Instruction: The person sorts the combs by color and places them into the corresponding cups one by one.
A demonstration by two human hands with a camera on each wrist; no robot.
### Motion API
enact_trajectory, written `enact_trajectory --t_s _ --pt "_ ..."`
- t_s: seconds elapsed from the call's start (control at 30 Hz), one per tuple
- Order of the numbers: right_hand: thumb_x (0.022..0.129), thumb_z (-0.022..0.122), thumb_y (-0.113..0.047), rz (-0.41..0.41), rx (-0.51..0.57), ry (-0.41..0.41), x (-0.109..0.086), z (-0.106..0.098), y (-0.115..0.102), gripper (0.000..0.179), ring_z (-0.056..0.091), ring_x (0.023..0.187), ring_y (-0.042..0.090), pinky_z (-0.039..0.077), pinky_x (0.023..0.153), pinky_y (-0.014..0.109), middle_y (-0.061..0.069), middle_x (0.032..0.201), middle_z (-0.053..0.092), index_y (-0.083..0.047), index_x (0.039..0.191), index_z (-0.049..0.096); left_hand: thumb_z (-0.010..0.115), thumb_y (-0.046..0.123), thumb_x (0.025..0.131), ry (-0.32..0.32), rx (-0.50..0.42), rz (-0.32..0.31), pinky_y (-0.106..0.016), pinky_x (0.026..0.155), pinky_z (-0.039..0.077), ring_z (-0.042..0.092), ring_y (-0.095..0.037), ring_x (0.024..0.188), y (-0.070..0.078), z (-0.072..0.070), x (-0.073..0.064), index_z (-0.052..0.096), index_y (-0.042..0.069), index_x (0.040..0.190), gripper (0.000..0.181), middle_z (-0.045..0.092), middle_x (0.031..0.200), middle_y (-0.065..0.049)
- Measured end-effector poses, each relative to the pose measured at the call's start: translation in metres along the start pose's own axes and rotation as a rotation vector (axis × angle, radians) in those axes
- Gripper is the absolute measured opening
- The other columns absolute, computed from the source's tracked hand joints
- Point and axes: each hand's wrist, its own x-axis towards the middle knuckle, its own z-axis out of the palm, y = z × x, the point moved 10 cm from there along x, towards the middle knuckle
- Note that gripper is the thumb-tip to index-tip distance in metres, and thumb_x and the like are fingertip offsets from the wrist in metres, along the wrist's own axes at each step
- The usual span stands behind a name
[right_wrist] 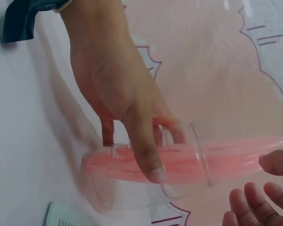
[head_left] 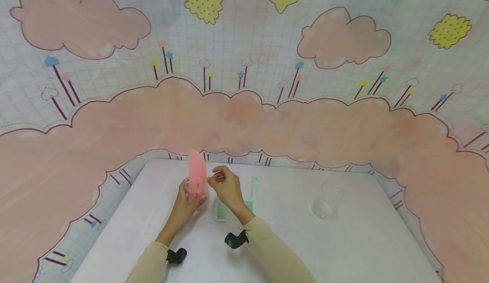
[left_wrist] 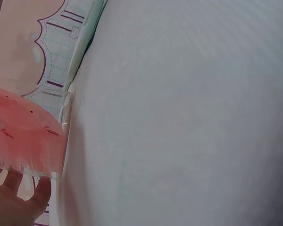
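Toward the left of the table, my left hand (head_left: 185,204) grips a clear plastic cup (right_wrist: 96,200), with its thumb and fingers around the wall. Inside the cup is a curved, translucent pink piece (head_left: 196,170) with small dark print, its far end sticking out past the rim; its exact kind is unclear. My right hand (head_left: 228,187) hovers just beside the pink piece. Its fingers are loosely bent and hold nothing, and in the right wrist view its thumb is close to the pink tip. Partly hidden beneath the right forearm, a pale green comb (head_left: 220,211) with a handle lies on the table.
A second clear cup (head_left: 327,202) is on the right part of the white table (head_left: 286,240). Behind the table hangs a printed cloth (head_left: 244,121) with pink clouds. A dark device is strapped at each wrist.
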Motion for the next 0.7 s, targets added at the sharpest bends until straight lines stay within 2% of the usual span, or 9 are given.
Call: enact_trajectory --t_s 0.3,0.5,0.7 --pt "0.089 0.070 -0.017 -0.032 0.023 0.027 -0.010 -0.030 0.000 0.027 0.067 0.092 0.017 0.055 0.079 0.019 0.006 0.098 0.070 -0.007 0.114 0.064 0.070 0.029 0.091 -0.021 0.016 -0.033 -0.062 0.116 0.029 0.031 -0.040 0.143 -0.002 0.002 -0.002 0.003 0.017 0.157 0.095 0.022 0.159 -0.020" --pt "0.089 0.069 -0.015 -0.060 0.030 0.056 -0.017 -0.051 0.000 0.025 0.067 0.094 0.020 0.053 0.078 0.020 0.008 0.100 0.070 -0.010 0.113 0.064 0.071 0.034 0.090 -0.020 0.029 -0.046 -0.063 0.116 0.027 0.030 -0.040 0.143 -0.003 0.001 -0.004 0.001 0.017 0.157 0.098 0.020 0.160 -0.020" --pt "0.088 0.071 -0.014 -0.037 0.039 0.091 -0.020 -0.071 0.009 0.026 0.066 0.095 0.019 0.052 0.079 0.019 0.007 0.102 0.069 -0.010 0.114 0.064 0.072 0.040 0.089 -0.014 0.026 -0.030 -0.063 0.116 0.026 0.028 -0.041 0.145 -0.003 0.000 -0.005 0.002 0.016 0.157 0.100 0.019 0.161 -0.020"
